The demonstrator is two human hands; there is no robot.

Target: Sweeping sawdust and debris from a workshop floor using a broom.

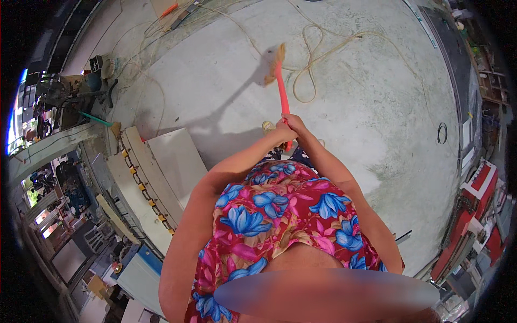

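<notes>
Both my hands are wrapped round the red handle of a broom (282,89), close together in front of my body. My right hand (293,123) grips a little farther up the handle, toward the head. My left hand (284,133) closes round it just below, nearer to me. A short end of the handle shows beneath the hands. The handle points away from me, and its tan, brush-like head is out over the pale concrete floor (355,107). A shadow of the broom and arms falls to the left of it.
A pale hose or cable (307,70) lies looped beyond and right of the broom head. At left are pale panels (175,151), a chain (141,185) and another broom with a green handle (97,118). A black ring (442,133) and red metal parts (467,215) lie right.
</notes>
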